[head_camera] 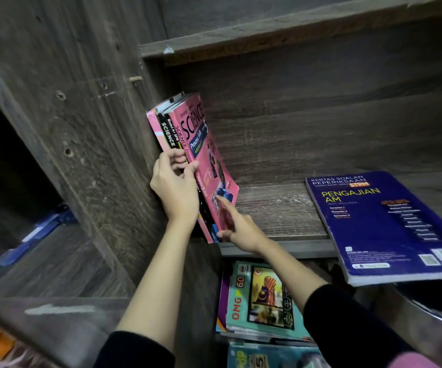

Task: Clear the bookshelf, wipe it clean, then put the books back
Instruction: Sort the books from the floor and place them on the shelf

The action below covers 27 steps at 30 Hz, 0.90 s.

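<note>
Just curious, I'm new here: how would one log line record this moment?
left hand: grips upright books | right hand: forefinger presses pink Science book | blue book: flat on shelf, overhanging edge

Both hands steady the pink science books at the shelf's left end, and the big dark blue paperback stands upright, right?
Not upright: in the head view the big dark blue paperback lies flat on the dark wooden shelf, overhanging its front edge.
</note>
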{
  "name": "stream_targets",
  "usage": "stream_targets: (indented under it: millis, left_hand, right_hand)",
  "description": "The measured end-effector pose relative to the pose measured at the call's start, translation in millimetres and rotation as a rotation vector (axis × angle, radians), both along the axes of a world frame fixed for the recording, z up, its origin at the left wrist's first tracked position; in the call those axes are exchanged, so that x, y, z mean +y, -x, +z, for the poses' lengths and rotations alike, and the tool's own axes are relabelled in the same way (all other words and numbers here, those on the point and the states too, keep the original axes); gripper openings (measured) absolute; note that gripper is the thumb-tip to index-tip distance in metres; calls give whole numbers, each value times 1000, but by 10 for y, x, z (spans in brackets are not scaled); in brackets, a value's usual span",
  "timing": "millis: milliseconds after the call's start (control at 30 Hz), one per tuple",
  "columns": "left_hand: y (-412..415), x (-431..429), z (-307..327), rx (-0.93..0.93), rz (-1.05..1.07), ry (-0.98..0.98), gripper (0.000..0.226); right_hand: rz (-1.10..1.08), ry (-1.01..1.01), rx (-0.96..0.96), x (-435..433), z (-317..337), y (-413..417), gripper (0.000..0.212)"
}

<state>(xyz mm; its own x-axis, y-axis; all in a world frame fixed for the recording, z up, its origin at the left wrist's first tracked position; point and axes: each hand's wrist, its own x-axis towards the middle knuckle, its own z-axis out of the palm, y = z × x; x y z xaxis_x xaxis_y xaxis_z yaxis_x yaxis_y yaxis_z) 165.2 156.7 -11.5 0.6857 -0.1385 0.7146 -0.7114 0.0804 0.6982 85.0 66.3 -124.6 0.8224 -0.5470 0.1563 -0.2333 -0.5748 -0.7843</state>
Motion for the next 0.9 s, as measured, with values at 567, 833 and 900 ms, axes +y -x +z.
stream_targets:
  millis: [567, 833, 900]
  left_hand:
    - [839, -252, -403, 39, -96, -323, 12]
    - [1659, -605, -942, 349, -420, -1007, 28]
    - [1779, -640, -1060, 390, -501, -1052, 35]
  right_hand:
    - [-548, 340, 294, -322, 415, 1457, 28]
    - [-900, 212, 585, -734, 358, 2567, 64]
    - [-947, 146, 659, -798, 330, 2737, 76]
